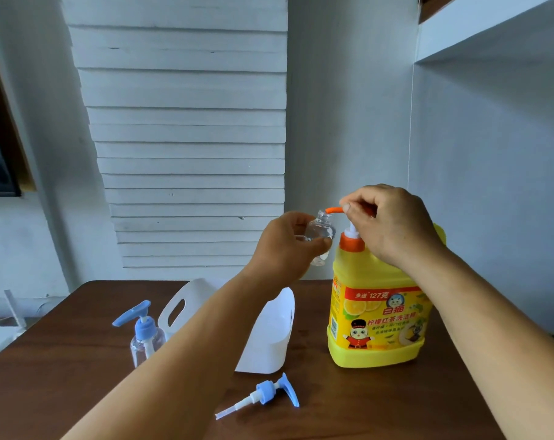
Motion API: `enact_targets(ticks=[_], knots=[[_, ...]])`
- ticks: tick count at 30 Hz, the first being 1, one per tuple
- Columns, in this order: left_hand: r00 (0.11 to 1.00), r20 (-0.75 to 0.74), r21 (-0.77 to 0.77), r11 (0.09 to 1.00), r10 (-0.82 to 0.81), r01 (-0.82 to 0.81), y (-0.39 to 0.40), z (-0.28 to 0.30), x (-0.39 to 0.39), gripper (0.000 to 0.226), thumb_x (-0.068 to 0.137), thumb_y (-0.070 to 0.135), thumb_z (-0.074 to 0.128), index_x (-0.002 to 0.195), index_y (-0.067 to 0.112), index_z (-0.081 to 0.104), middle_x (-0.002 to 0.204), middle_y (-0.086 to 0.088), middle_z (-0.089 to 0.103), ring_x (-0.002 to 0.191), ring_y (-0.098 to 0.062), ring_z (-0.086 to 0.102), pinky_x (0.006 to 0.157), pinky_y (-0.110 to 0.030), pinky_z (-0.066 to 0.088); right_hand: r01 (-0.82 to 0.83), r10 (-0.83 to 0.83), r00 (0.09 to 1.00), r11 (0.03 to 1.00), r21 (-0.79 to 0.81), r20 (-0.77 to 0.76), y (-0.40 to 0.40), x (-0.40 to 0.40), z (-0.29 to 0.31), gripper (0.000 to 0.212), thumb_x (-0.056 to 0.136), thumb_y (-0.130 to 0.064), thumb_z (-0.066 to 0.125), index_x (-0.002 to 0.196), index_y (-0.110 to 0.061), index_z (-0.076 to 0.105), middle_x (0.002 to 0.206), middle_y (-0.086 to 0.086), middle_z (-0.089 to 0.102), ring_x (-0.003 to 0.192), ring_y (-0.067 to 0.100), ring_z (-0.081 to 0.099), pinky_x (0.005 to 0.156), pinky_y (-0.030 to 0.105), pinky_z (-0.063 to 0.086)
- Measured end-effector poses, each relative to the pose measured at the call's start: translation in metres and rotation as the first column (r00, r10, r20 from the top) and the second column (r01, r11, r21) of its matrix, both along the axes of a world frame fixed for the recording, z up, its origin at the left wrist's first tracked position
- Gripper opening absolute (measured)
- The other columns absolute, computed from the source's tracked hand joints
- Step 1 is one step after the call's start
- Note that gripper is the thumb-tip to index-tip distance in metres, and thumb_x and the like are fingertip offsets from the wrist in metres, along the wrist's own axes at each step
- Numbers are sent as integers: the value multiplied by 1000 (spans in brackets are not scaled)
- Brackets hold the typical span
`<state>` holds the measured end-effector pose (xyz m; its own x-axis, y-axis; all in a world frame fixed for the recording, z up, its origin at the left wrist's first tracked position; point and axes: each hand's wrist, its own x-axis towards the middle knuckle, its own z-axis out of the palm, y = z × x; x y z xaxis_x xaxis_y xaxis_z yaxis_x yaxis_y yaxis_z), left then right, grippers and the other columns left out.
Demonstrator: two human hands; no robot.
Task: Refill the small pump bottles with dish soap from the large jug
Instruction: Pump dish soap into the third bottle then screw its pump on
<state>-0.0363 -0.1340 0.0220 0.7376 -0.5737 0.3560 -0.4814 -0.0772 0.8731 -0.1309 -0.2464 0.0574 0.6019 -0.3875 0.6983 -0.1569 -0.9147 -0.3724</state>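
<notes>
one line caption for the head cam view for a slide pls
Left hand holds an uncapped clear bottle at the orange spout of the yellow soap jug while the right hand grips its pump.

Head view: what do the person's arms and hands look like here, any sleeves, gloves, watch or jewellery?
Both forearms are bare as far up as the frame shows, with no sleeve in view. The left hand and right hand wear no gloves. No watch, bracelet or ring shows on the visible sides, and no markings can be seen.
</notes>
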Motion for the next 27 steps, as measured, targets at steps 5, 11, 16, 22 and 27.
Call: enact_targets(ticks=[5,11,16,22,27], knots=[[993,-104,-61,997,-63,57,1,-2,-1,38,80,15,71,116,10,60,106,-3,69,84,-7,64,62,-7,45,6,-6,1000,1000,-2,26,1,1,-3,20,94,-22,53,97,-13,71,99,5,68,79,11,51,59,3,28],[990,-116,-74,995,-78,70,5,-4,-3,39,80,15,71,117,10,60,106,-2,69,83,-5,64,63,-10,44,23,-22,1000,1000,-11,16,2,2,-2,22,95,-22,51,99,-13,70,100,5,68,79,11,50,57,3,26],[990,-120,-92,994,-77,66,13,-4,-4,38,79,14,72,116,11,61,107,-3,69,89,-12,65,65,-12,45,64,-64,998,997,-36,-2,4,4,-1,24,95,-24,49,105,-14,69,108,5,68,88,15,54,66,16,37],[989,-134,-113,993,-58,43,31,-7,-3,36,78,11,73,113,9,62,105,-5,71,83,-10,66,59,-3,47,61,-58,998,994,-93,30,20,9,1,23,91,-20,54,106,-18,71,115,0,68,115,22,52,90,32,45],[993,-117,-92,996,-6,-5,57,-13,-7,26,80,13,72,105,13,63,97,-1,70,80,-7,65,54,-2,45,-19,18,1000,996,-84,-14,52,12,-7,22,90,-22,57,108,-20,70,114,-2,68,115,18,51,87,26,41]])
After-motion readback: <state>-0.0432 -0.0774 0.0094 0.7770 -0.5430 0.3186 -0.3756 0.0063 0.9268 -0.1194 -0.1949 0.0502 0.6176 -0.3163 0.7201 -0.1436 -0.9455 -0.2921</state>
